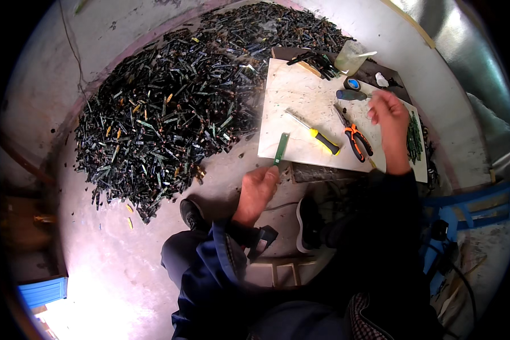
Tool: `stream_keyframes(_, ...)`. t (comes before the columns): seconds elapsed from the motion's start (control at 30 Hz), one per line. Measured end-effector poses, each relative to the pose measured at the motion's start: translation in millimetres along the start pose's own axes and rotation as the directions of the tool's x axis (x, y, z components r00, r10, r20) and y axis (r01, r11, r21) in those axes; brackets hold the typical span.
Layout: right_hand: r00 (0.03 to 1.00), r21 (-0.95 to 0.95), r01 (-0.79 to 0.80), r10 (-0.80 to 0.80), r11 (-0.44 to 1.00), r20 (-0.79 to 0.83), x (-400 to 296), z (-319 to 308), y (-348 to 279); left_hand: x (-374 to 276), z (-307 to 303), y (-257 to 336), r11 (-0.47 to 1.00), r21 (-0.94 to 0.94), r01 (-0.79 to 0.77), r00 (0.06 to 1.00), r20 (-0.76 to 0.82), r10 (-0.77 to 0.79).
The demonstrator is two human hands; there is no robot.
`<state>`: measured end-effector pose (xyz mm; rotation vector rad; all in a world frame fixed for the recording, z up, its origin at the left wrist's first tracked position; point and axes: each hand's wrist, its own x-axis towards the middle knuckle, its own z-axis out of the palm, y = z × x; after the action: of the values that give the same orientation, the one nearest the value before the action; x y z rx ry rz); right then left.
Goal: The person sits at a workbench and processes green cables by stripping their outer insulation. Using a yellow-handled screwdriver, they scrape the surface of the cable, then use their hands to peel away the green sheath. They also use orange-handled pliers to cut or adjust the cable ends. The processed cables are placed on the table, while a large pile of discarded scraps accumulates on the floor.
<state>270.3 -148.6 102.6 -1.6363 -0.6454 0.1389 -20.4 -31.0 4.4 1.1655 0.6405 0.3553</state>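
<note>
My left hand (pixel 258 191) grips the lower end of a narrow green circuit board strip (pixel 281 149), whose far end reaches over the near left edge of a pale work board (pixel 276 102). Raised above the right side of that board is my right hand (pixel 390 111), blurred, with its fingers curled; whether anything is between them is unclear. Just left of its fingertips lies a blue-handled screwdriver (pixel 351 94). Orange-and-black pliers (pixel 355 136) and a yellow-and-black-handled tool with a metal shaft (pixel 316 134) rest between the two hands.
A huge heap of dark strips (pixel 165 110) covers the floor at left. Green strips (pixel 414 138) lie at the board's right edge. Further back are a tape roll (pixel 352 83), a cloudy plastic cup (pixel 349 59) and a dark strip bundle (pixel 316 63). A blue plastic stool (pixel 471 208) stands right.
</note>
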Motion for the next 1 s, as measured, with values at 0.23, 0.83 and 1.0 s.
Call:
stream_keyframes(0.23, 0.981, -0.294, 0.116, -0.063, 0.949, 0.185, -70.3, 4.9, 13.8, 15.2, 14.9, -10.4, 0.997, 0.024, -0.074, 0.997, 0.028, 0.073)
stream_keyframes(0.83, 0.983, -0.709, 0.148, -0.021, 0.69, 0.185, -69.6, 20.5, 19.7, 23.5, 7.8, -26.5, 0.978, 0.117, -0.171, 0.985, -0.011, 0.173)
stream_keyframes(1.0, 0.991, -0.787, 0.079, 0.036, 0.612, 0.128, -65.7, 6.0, 25.8, 22.6, 7.6, -25.9, 0.978, 0.117, -0.171, 0.985, -0.002, 0.172)
